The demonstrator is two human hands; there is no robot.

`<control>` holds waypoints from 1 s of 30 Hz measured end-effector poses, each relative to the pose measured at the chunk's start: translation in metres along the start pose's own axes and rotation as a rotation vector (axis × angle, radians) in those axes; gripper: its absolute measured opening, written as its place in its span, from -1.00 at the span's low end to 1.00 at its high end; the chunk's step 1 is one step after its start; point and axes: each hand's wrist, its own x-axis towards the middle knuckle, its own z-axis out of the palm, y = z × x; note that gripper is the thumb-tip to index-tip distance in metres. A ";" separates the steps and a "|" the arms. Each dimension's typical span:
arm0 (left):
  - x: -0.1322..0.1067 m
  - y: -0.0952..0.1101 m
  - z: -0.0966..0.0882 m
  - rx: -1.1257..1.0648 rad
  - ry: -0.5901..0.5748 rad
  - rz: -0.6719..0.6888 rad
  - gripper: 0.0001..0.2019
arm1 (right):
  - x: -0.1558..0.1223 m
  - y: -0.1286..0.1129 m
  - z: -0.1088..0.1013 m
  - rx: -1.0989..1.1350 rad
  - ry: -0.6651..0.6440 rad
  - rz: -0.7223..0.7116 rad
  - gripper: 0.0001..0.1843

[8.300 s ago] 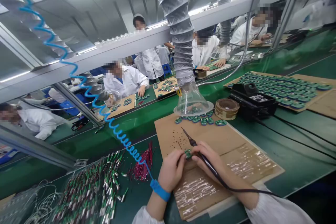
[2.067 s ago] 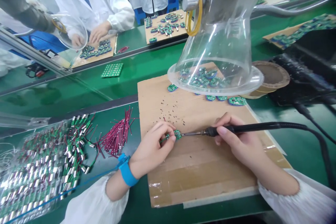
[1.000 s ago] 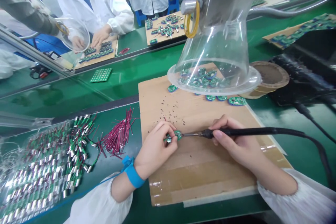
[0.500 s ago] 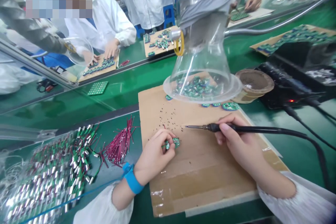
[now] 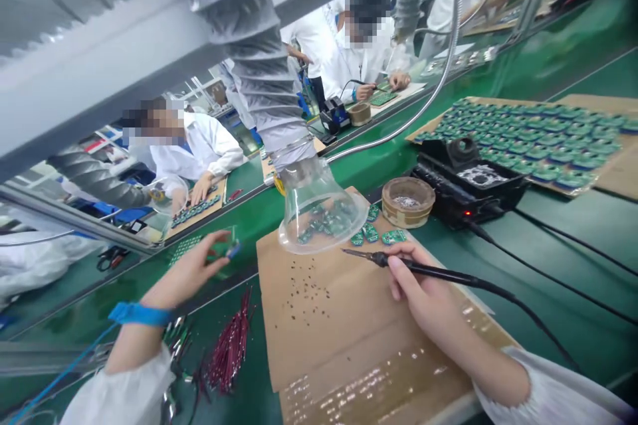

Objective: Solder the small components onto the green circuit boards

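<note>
My left hand [image 5: 197,269], wearing a blue wrist strap [image 5: 140,314], is raised over the green surface left of the cardboard. Between its thumb and fingertips is a small circuit board [image 5: 232,250], blurred by motion. My right hand [image 5: 416,282] grips a soldering iron [image 5: 399,261] by its black handle. The iron's tip points left above the cardboard sheet [image 5: 359,325]. Dark specks are scattered on that sheet. Below the left forearm, a bundle of dark red wires [image 5: 230,352] lies on the bench.
A clear fume hood [image 5: 323,212] hangs over a pile of small circuit boards. Beside it are a round tub [image 5: 407,202] and a black soldering station [image 5: 468,186]. Rows of boards [image 5: 523,139] fill a panel at right. Co-workers in white coats sit across the green divider.
My left hand has lifted off the cardboard and moved up and left, taking the small circuit board along. My right hand still holds the soldering iron. The view has shifted up and right.
</note>
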 end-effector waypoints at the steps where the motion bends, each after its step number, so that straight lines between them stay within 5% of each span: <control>1: 0.013 -0.008 -0.006 0.102 0.121 -0.090 -0.49 | 0.000 -0.001 -0.001 0.005 0.010 -0.018 -0.78; 3: 0.040 -0.010 0.001 0.181 0.218 -0.123 -0.52 | -0.001 -0.003 -0.007 -0.021 0.043 -0.060 -0.77; 5: 0.069 0.009 0.028 0.170 0.183 -0.027 -0.55 | -0.003 -0.002 -0.019 -0.084 0.062 -0.101 -0.75; 10: 0.135 0.107 0.113 0.108 0.133 0.280 -0.53 | -0.004 0.007 -0.064 -0.298 0.071 -0.233 -0.77; 13: 0.153 0.159 0.137 0.090 0.099 0.395 -0.54 | -0.002 0.012 -0.082 -0.422 0.091 -0.290 -0.78; 18: 0.134 0.188 0.145 0.103 0.015 0.537 -0.42 | 0.003 0.014 -0.083 -0.501 0.072 -0.303 -0.78; 26: 0.054 0.154 0.150 0.161 -0.001 0.539 -0.41 | 0.000 0.013 -0.074 -0.505 0.013 -0.334 -0.74; 30: 0.053 0.195 0.159 0.137 0.085 0.559 -0.37 | 0.001 0.012 -0.073 -0.498 0.044 -0.398 -0.72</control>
